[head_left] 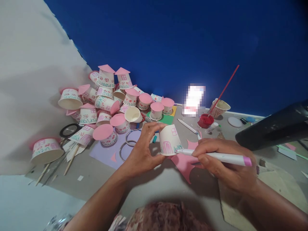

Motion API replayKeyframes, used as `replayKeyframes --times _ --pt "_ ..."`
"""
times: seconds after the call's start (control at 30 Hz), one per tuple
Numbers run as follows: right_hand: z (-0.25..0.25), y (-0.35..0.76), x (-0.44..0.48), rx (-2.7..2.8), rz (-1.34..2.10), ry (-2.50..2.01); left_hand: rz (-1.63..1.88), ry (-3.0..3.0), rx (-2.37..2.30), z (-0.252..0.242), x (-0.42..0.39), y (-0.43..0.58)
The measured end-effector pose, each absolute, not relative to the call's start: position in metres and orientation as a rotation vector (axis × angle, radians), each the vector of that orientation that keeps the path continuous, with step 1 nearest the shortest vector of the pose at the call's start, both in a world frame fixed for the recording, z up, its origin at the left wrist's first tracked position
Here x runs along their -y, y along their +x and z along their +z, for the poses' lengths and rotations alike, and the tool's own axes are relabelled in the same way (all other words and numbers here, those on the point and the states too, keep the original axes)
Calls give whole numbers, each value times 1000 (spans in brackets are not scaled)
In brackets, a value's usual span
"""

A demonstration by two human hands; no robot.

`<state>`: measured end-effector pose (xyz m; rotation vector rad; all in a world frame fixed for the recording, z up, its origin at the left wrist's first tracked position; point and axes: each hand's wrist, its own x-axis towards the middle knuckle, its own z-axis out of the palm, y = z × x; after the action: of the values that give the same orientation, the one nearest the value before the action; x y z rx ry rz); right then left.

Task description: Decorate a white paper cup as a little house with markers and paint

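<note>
My left hand (pixel 142 148) grips an upturned white paper cup (pixel 169 139) from its left side; the cup bears a pink door, a pink window and teal grass marks. My right hand (pixel 225 164) is closed round a white marker (pixel 218 157) with a pink end cap, its tip touching the cup's lower right edge. Under both lies a scrap of pink paper (pixel 184 162) on the grey table (pixel 96 179).
A heap of decorated cups with pink roofs (pixel 113 99) fills the back left. Metal rings (pixel 128 141), a tape roll (pixel 69 130), wooden sticks (pixel 69 162), a red paint pot (pixel 205 120), a patterned cup with a red stick (pixel 218 108) and a black object (pixel 274 128) surround the hands.
</note>
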<state>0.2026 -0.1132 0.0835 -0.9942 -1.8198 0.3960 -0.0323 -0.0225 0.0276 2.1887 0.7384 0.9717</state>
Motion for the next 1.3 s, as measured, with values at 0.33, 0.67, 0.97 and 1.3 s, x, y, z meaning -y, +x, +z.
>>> replayKeyframes --times 0.33,0.67,0.97,1.3 --pt "79 215 115 1679 397 -1057 1024 1946 -678 14 19 -34" --pt "82 212 113 1798 392 -1000 1043 1895 -664 14 19 -32" --pt "86 212 116 1742 406 -1049 1043 1898 -667 15 19 -31" --pt "83 216 116 1664 427 -1084 1053 1882 -668 14 18 -31"
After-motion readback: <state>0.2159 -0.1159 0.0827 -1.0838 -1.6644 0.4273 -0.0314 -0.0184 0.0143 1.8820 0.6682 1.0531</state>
